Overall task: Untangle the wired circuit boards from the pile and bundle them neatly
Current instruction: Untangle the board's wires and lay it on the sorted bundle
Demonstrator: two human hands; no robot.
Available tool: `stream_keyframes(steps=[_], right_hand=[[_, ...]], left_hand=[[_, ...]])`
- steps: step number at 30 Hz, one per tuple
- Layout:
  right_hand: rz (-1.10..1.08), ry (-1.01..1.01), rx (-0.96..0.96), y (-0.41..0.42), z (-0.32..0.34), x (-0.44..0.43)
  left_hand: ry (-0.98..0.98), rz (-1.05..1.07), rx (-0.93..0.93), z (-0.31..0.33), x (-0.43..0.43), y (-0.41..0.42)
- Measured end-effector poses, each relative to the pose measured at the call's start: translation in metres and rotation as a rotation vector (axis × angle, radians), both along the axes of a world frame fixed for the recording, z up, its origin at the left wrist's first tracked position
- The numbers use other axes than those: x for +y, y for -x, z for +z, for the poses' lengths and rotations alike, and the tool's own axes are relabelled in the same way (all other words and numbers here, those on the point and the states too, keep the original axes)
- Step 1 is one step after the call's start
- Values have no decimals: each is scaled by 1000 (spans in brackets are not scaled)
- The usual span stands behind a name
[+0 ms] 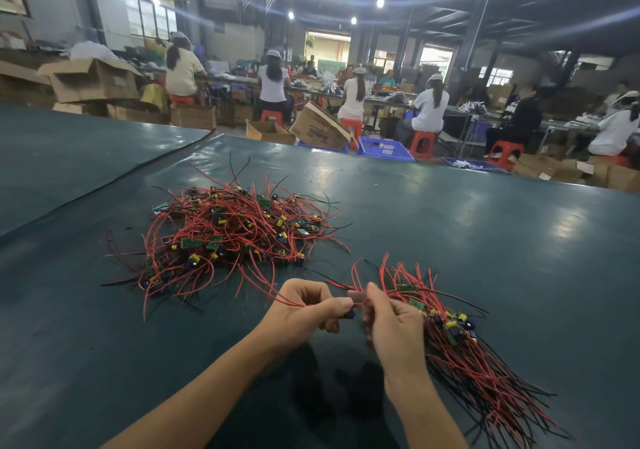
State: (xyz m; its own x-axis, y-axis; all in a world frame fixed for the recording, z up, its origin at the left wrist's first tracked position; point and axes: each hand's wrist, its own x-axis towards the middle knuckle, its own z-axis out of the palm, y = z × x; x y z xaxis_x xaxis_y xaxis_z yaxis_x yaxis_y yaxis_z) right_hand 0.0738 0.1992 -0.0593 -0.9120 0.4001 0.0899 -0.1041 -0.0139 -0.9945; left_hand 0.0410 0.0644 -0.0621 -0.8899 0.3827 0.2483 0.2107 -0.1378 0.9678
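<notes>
Wired board point(349, 313) pinched in fingers of left hand point(304, 310), bundle point(460, 348) gripped by right hand point(394, 331) at 5 o'clock, tangled pile point(235, 234) at 10 o'clock on tabletop point(450, 223)

Left hand point(304, 313): we see it bare right to the fingertips, with slim fingers and knuckles that show as small ridges.
Left thumbnail point(346, 305): we make out a short nail, trimmed close, plain and faintly shiny.
Right hand point(394, 327): we find it bare as well, smooth-backed, with long slender fingers.
Left forearm point(207, 379): we see it uncovered from the lower edge of the view up to the wrist, slim throughout.
Right forearm point(422, 410): we see it uncovered along its whole visible length, narrowing at the wrist.
</notes>
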Motion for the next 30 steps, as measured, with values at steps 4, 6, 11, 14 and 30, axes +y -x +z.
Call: stream_keyframes(steps=[4,6,11,14,30], right_hand=[[-141,158,-28,7,4,28],[-172,208,0,8,5,36],[-158,209,55,5,4,36],[-182,256,72,4,4,36],[-243,192,79,3,3,31]], left_hand=[[-6,-30,13,3,-3,1],[-13,-46,23,4,-5,2],[-56,24,-44,4,-8,5],[-144,107,-218,6,-8,9],[-3,49,-82,-6,-6,10]])
